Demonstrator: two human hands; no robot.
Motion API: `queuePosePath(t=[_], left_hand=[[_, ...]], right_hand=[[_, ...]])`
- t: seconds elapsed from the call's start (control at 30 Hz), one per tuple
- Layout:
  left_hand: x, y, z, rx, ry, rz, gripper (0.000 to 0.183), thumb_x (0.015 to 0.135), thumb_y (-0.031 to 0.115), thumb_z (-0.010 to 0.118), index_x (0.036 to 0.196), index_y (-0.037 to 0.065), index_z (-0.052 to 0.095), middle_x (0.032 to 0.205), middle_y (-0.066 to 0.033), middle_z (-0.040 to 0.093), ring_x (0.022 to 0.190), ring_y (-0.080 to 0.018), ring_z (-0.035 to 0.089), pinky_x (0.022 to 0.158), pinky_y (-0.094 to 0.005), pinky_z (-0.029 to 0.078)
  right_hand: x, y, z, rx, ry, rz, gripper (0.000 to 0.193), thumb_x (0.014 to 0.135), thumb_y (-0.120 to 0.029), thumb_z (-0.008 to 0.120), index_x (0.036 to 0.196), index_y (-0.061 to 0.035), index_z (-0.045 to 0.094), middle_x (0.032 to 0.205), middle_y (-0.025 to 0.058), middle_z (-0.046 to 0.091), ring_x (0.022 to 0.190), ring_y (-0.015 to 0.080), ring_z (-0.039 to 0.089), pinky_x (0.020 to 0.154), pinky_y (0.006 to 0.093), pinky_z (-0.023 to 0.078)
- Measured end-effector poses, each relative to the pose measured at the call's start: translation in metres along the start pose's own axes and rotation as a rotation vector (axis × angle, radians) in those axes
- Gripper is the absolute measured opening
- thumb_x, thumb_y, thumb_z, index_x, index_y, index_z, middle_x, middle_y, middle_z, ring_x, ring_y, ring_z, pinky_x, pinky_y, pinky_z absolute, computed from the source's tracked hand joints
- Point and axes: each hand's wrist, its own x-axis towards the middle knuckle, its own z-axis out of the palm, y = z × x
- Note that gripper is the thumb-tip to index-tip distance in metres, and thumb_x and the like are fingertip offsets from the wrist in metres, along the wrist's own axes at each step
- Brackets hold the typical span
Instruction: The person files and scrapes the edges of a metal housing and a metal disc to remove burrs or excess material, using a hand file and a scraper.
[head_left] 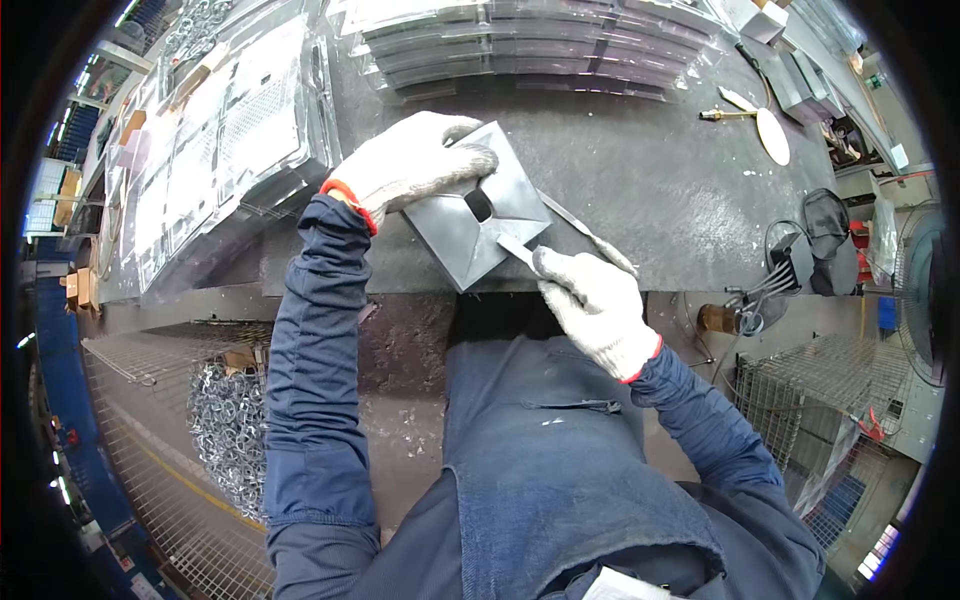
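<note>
A square grey plate [460, 235] with a dark opening in its middle and creases running to the corners is tilted over the table's near edge. My left hand [425, 160], in a white knit glove, grips its upper left side, thumb on the face and the other fingers partly hidden behind. In my gloved right hand [600, 305] is a flat, pale blade-like tool [516, 249]. Its tip lies against the plate just below the opening, and the handle is hidden in the fist. A long thin grey strip [590, 235] shows beyond the plate, lying on the tabletop.
Stacked clear plastic trays stand at the back [530, 45] and left [250, 120] of the dark table [680, 170]. A brass-ended piece with a white oval disc [772, 137] lies back right. Below are a wire basket [150, 420], metal rings [228, 430] and a wire cage [820, 385].
</note>
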Motion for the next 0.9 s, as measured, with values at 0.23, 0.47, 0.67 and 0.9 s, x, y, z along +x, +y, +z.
queuePosePath(t=[0.23,0.47,0.67,0.9], left_hand=[[0.000,0.010,-0.002,0.121,0.050,-0.004,0.052,0.097,0.044,0.073,0.131,0.004,0.074,0.118,-0.0213,0.079,0.108,-0.0360,0.076,0.098,-0.0416,0.056],[-0.018,0.025,0.006,0.174,0.116,-0.091,0.064,0.096,0.055,0.070,0.138,0.006,0.071,0.127,-0.0224,0.076,0.122,-0.0408,0.071,0.105,-0.0454,0.054],[-0.043,0.033,0.019,0.114,0.200,-0.115,0.064,0.094,0.058,0.070,0.131,0.005,0.073,0.125,-0.0233,0.076,0.121,-0.0409,0.071,0.105,-0.0473,0.055],[-0.136,0.061,-0.032,-0.042,0.623,-0.078,0.042,0.093,0.036,0.081,0.117,0.002,0.074,0.117,-0.0178,0.076,0.109,-0.0293,0.074,0.094,-0.0383,0.058]], right_hand=[[0.040,-0.012,0.026,0.045,0.179,-0.078,0.032,0.090,-0.010,0.082,0.121,-0.0139,0.078,0.082,0.0079,0.069,0.073,0.0298,0.070,0.070,0.0416,0.057],[0.003,-0.022,0.006,0.026,0.160,-0.032,0.033,0.089,-0.008,0.084,0.122,-0.0129,0.080,0.083,0.0136,0.070,0.073,0.0334,0.071,0.067,0.0434,0.057],[-0.003,-0.034,0.032,0.232,0.214,-0.006,0.028,0.091,-0.002,0.083,0.118,-0.0052,0.080,0.095,0.0163,0.078,0.087,0.0313,0.078,0.080,0.0385,0.061],[-0.044,-0.018,-0.009,0.470,0.151,0.284,0.024,0.095,0.002,0.079,0.119,0.0054,0.079,0.112,0.0166,0.082,0.101,0.0207,0.078,0.091,0.0337,0.062]])
